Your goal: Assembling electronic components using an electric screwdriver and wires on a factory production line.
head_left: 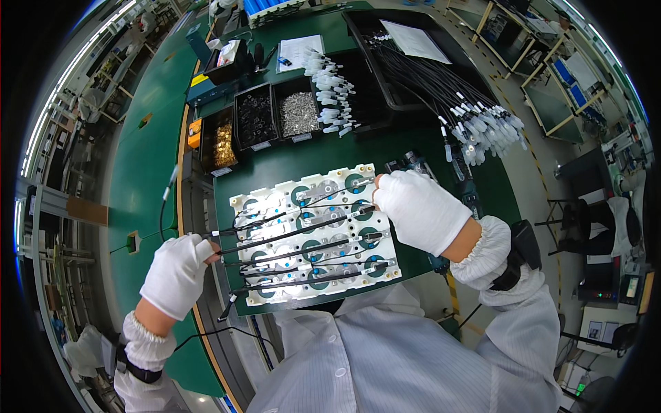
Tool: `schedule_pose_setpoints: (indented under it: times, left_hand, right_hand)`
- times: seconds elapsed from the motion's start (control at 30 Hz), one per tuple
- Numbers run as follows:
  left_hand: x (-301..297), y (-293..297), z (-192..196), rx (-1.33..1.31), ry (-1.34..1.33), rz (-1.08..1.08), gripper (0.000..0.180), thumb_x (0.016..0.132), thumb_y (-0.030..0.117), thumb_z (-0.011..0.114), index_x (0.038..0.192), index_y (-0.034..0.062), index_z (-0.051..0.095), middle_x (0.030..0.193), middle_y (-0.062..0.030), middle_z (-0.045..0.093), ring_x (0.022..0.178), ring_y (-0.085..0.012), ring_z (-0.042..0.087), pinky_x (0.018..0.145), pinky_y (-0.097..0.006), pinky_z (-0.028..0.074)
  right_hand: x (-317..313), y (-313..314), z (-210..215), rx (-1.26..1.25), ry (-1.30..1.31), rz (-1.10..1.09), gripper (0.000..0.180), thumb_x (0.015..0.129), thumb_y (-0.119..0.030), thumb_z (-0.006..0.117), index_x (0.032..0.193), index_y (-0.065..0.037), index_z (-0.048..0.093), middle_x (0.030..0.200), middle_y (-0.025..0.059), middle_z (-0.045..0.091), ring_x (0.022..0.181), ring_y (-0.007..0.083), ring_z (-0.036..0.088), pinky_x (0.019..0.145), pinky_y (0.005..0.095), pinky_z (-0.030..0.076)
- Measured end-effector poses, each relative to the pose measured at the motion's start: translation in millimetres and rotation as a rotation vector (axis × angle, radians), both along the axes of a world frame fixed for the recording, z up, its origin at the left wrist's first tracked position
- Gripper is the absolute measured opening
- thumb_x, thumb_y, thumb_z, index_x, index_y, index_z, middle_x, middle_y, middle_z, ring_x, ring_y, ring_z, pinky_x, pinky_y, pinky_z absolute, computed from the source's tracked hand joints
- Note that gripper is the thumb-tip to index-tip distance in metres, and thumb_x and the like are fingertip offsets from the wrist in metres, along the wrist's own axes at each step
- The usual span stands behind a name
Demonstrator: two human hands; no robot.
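Observation:
A white perforated plate (275, 297) with round green openings and metal fittings lies in front of me, with several black cables (296, 239) running across it. My left hand (175, 272), in a white fingerless glove, is closed on a black cable (162, 213) just left of the plate; its pale-tipped end sticks up beyond the hand. At the plate's upper right corner, my right hand (421, 212) has its fingers pinched together near the end of a thin black cable. Its fingertips hide what they hold. A power tool (470, 196) lies right of this hand, partly covered by it.
Behind the plate stand bins of brass parts (224, 144), black parts (255, 117) and silver parts (299, 112). Clear-capped pieces (332, 93) lie beside them. A black tray (358, 27) at the far right holds black cables with capped ends (485, 131) hanging over its edge.

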State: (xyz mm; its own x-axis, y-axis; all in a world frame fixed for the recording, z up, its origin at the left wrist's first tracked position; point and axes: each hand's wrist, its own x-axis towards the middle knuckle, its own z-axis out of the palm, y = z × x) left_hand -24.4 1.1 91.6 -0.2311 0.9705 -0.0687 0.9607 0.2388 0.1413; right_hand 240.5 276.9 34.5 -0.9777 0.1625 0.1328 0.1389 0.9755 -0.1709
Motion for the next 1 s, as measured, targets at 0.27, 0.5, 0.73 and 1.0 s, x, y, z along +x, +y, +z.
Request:
schedule_pose_setpoints:
  times: [0.27, 0.5, 0.73, 1.0]
  left_hand:
    - [-45.2, -15.4, -88.5, 0.185, -0.342, 0.115, 0.006, 0.086, -0.002, 0.062, 0.088, 0.0024, 0.065, 0.086, -0.0149, 0.067, 0.081, -0.0338, 0.065, 0.074, -0.039, 0.051]
    - [-47.0, -25.5, -111.1, 0.344, -0.407, 0.021, 0.016, 0.085, -0.006, 0.062, 0.097, 0.0048, 0.063, 0.087, -0.0122, 0.066, 0.082, -0.0326, 0.063, 0.075, -0.039, 0.050]
    - [-35.3, -21.0, -123.0, 0.441, -0.213, -0.039, 0.025, 0.078, -0.007, 0.066, 0.098, 0.0074, 0.063, 0.086, -0.0105, 0.063, 0.081, -0.0326, 0.062, 0.074, -0.041, 0.049]
    - [-25.4, -31.2, -135.6, 0.506, -0.369, 0.152, 0.014, 0.092, -0.001, 0.063, 0.104, 0.0048, 0.066, 0.101, -0.0094, 0.067, 0.094, -0.0249, 0.066, 0.085, -0.032, 0.052]
  right_hand:
    - [-8.2, -10.5, 12.7, 0.208, -0.123, -0.002, 0.012, 0.079, -0.011, 0.071, 0.088, -0.003, 0.068, 0.089, 0.0085, 0.064, 0.087, 0.0243, 0.065, 0.077, 0.0361, 0.052]
    - [-5.7, -12.0, 11.5, 0.184, -0.069, 0.052, 0.017, 0.079, -0.004, 0.063, 0.096, -0.003, 0.064, 0.091, 0.0088, 0.063, 0.090, 0.0269, 0.061, 0.078, 0.0386, 0.048]
    - [-4.6, -9.5, 0.5, 0.155, -0.101, -0.019, 0.014, 0.081, -0.014, 0.066, 0.093, -0.008, 0.065, 0.088, 0.0082, 0.066, 0.089, 0.0264, 0.063, 0.075, 0.0388, 0.050]
    - [-10.0, -13.8, -15.9, -0.065, 0.061, -0.252, 0.013, 0.090, -0.020, 0.060, 0.087, -0.008, 0.064, 0.076, 0.0138, 0.065, 0.070, 0.0343, 0.065, 0.062, 0.0458, 0.051]
